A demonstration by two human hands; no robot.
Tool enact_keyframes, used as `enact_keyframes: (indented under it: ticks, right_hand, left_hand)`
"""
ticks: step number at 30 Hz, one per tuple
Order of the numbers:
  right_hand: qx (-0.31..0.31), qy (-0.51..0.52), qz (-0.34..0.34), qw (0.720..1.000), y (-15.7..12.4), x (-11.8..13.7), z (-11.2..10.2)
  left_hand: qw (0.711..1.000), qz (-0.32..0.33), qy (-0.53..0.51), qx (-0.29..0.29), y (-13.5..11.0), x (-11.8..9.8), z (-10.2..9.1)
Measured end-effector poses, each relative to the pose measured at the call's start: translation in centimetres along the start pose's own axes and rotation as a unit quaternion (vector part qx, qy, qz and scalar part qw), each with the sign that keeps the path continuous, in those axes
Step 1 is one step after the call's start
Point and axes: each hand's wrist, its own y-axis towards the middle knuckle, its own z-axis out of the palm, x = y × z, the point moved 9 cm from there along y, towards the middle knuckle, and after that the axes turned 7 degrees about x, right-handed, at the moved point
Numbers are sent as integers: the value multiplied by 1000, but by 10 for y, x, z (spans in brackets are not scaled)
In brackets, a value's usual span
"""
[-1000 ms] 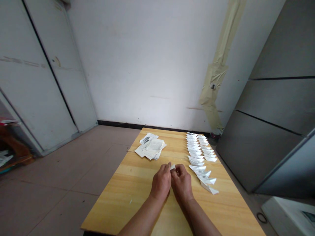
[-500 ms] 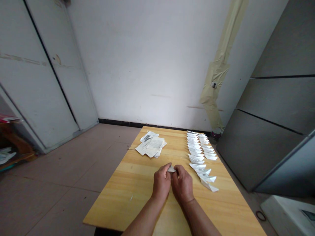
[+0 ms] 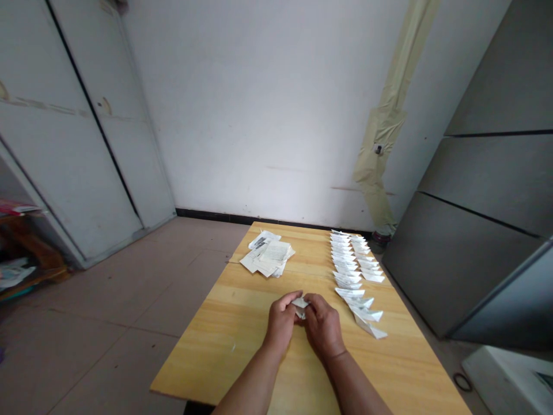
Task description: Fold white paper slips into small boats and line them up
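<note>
Both my hands meet over the middle of a wooden table. My left hand and my right hand are closed on one small folded piece of printed paper, pinched between their fingertips just above the tabletop. To the right of my right hand, several folded paper shapes lie in two rows running toward the far edge. A loose pile of flat printed paper slips sits at the far left of the table.
A white wall is behind the table, with tan tape running down it. Grey cabinets stand close on the right, white doors on the left. Tiled floor lies to the left. A cluttered shelf is at far left.
My hands have drawn slightly toward me and lowered, working the small paper between the fingertips; more of it shows between the hands now. The view has shifted a little.
</note>
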Motion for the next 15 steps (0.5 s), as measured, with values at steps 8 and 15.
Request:
enact_keyframes:
  ticks: [8,15]
  right_hand:
    - [3,111,9,994,-2,-9,3]
    - [18,167,-2,986,-2,-7,4]
  left_hand:
    - [999,-8,-44,21,-6,-6,3]
    - [998,7,-38,49,-7,-13,8]
